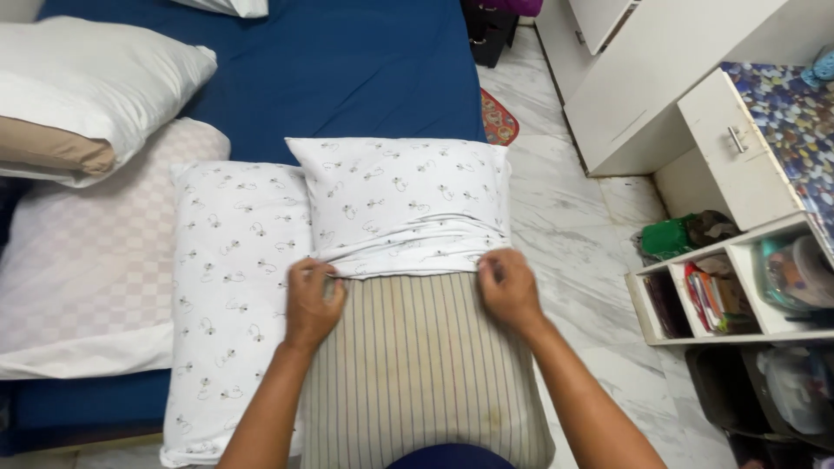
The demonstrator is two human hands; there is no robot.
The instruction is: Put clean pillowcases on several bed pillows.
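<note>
Pillowcase (404, 204) is bunched halfway up the striped pillow (421, 365), which sits at the bed's near edge beside an already-covered pillow (230, 287). Left hand (311, 300) and right hand (511, 288) each pinch the case's open hem at its corners. I'd say pull both sides evenly so the stripes don't skew inside. Pillow's bottom end is cut off by the frame, and fingertips are buried in the fabric.
</note>
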